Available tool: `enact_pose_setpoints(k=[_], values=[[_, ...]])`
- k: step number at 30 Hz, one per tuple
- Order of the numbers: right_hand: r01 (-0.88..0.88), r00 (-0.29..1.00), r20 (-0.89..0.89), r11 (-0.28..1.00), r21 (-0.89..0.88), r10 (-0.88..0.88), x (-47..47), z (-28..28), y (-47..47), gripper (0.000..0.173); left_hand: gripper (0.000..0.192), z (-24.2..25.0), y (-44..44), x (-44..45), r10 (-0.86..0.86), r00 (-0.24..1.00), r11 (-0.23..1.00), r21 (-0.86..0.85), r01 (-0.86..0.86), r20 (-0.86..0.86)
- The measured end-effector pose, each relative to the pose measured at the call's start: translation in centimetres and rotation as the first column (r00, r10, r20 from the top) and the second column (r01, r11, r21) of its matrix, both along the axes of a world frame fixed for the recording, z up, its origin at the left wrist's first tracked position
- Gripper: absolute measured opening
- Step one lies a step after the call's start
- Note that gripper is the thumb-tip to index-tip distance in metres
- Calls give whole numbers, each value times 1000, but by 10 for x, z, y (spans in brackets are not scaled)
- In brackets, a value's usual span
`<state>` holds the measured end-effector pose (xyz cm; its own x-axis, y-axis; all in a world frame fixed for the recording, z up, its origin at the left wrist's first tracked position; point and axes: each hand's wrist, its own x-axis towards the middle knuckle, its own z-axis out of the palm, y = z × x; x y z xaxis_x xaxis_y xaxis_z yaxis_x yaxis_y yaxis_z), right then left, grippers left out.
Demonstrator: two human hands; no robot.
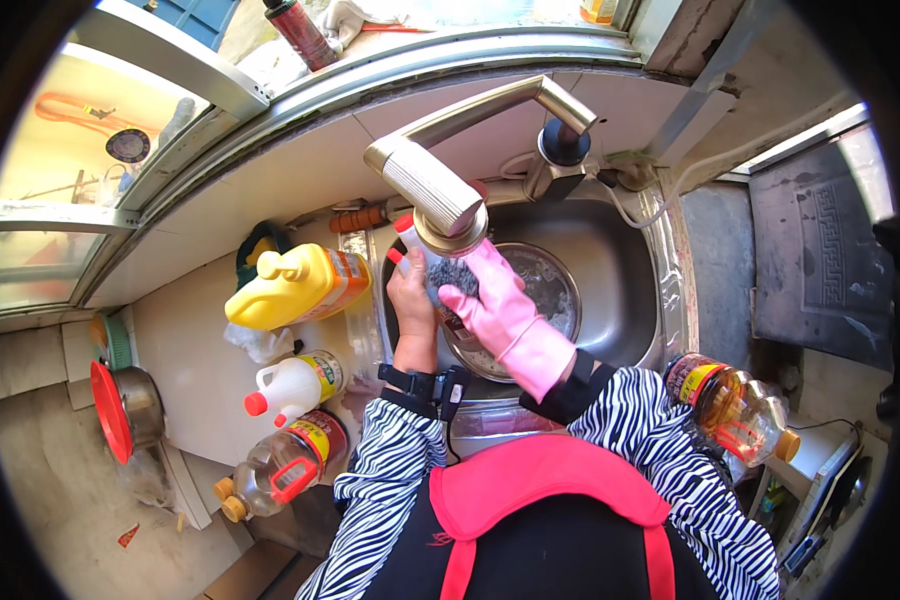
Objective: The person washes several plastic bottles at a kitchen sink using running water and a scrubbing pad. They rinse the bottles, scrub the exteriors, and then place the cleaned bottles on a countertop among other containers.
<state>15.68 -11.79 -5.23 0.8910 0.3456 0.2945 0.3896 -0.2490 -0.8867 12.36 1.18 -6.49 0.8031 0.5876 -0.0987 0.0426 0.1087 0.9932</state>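
Observation:
My bare left hand [414,300] grips a bottle [454,324] with red caps over the sink, below the faucet. The faucet head hides part of the bottle. My right hand [506,319], in a pink rubber glove, holds a grey mesh scrubber [452,276] against the bottle's side. Beneath both hands, a round metal basin [574,300] with sudsy water sits in the stainless steel sink [619,292]. The ribbed swivel faucet [431,180] reaches over the bottle. Whether water is running I cannot tell.
On the left counter [195,375] stand a yellow detergent jug [292,289], a white jug [300,386] with red caps and an oil bottle [277,469]. Another oil bottle [727,409] stands right of the sink. A red-lidded pot [139,409] is farther left.

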Motion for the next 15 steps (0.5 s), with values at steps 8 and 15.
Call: enact_pose_setpoints(k=[8,15], values=[[52,905,-419,962,270,69,9,1,8,59,37,1,-10,0,30,1000,999,-20,-30,5],[158,888,-460,928,337,15,6,6,-1,31,34,0,-17,-4,-27,999,997,75,28,-21]])
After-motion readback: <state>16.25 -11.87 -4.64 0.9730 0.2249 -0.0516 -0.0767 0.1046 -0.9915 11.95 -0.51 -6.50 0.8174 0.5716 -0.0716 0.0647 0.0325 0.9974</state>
